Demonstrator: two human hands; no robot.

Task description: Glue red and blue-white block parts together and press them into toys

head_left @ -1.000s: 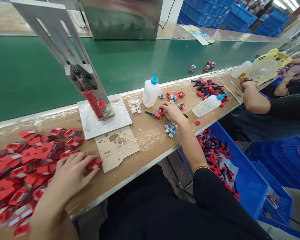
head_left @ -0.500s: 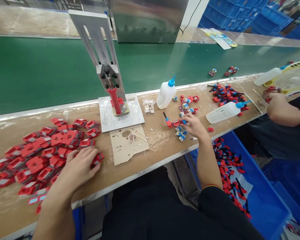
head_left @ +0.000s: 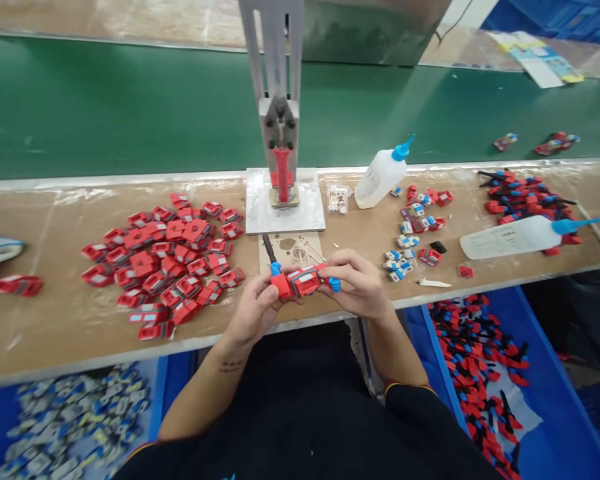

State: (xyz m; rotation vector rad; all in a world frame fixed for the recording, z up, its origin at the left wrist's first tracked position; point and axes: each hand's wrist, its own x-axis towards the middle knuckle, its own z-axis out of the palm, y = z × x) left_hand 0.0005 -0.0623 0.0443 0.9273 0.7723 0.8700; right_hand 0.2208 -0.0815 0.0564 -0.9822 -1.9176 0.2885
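Both my hands meet in front of the hand press [head_left: 281,160], holding a red toy body [head_left: 306,283] with grey trim. My left hand [head_left: 254,310] is closed around its left end, where a red and blue arm piece with a black rod [head_left: 269,248] points up and away. At the right end, my right hand [head_left: 357,285] pinches it beside a blue fist-like piece [head_left: 334,285]. Part of the toy body is hidden by my fingers. A pile of similar red toy bodies [head_left: 173,257] lies left of the press.
Glue bottles stand upright [head_left: 380,179] and lie on the side [head_left: 513,238]. Right are small white-blue parts [head_left: 399,265], a blade [head_left: 435,283] and black-rod pieces [head_left: 525,197]. Blue bins [head_left: 545,353] of parts sit below the bench edge. A green belt [head_left: 130,113] runs behind.
My left hand has left the red pile and my right hand the small parts. Both have come together in the middle, holding the toy body with the black-rod arm. The view has swung left.
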